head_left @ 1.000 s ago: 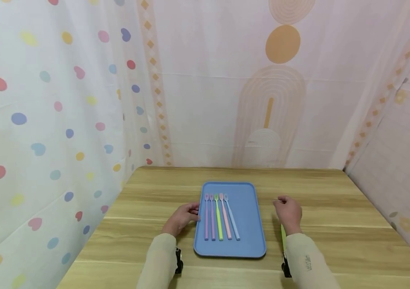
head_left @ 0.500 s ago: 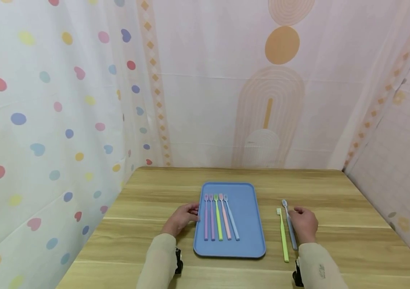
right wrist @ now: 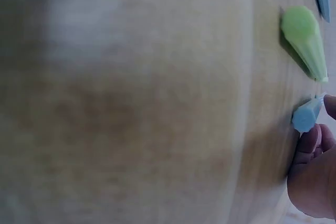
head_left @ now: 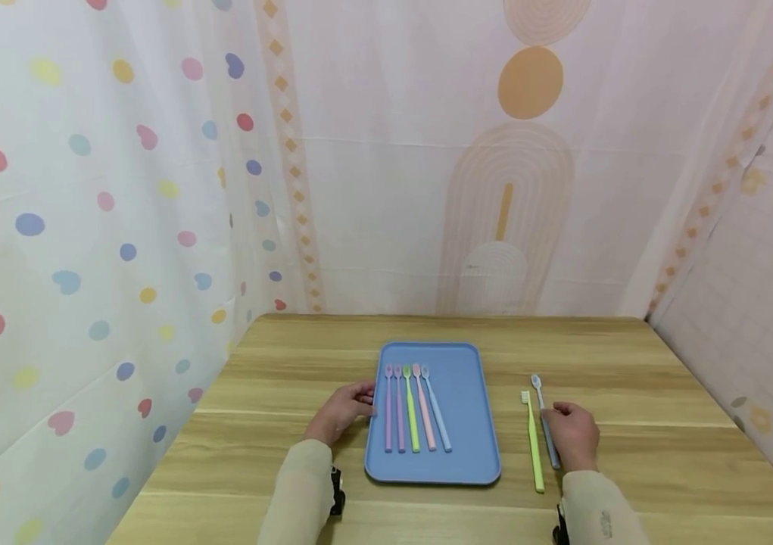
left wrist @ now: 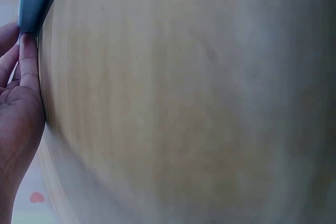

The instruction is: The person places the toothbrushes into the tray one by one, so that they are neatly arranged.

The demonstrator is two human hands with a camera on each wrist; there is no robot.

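Note:
In the head view my left hand (head_left: 341, 411) touches the left edge of a blue tray (head_left: 471, 462). The left wrist view shows the fingers (left wrist: 29, 64) fairly straight against the tray's rim (left wrist: 37, 1). Inside the tray lie two purple toothbrushes (head_left: 400, 416), a green toothbrush (head_left: 412, 416), a pink toothbrush (head_left: 427, 416) and a light blue toothbrush (head_left: 438, 416). To the tray's right, my right hand (head_left: 573, 435) pinches the handle of a blue toothbrush (head_left: 546, 424) lying on the table, its thumb and fingers on either side. Beside it lies a yellow-green toothbrush (head_left: 534, 450).
The wooden table (head_left: 638, 378) carries the tray at its middle. Polka-dotted cloth (head_left: 120, 151) hangs on the left and a patterned curtain (head_left: 386, 189) stands behind the table's back edge. Another light curtain (head_left: 754, 303) hangs on the right.
My right hand has moved right off the yellow-green toothbrush, then slightly down the blue toothbrush's handle. The left hand, the tray and the toothbrushes in it have stayed in place.

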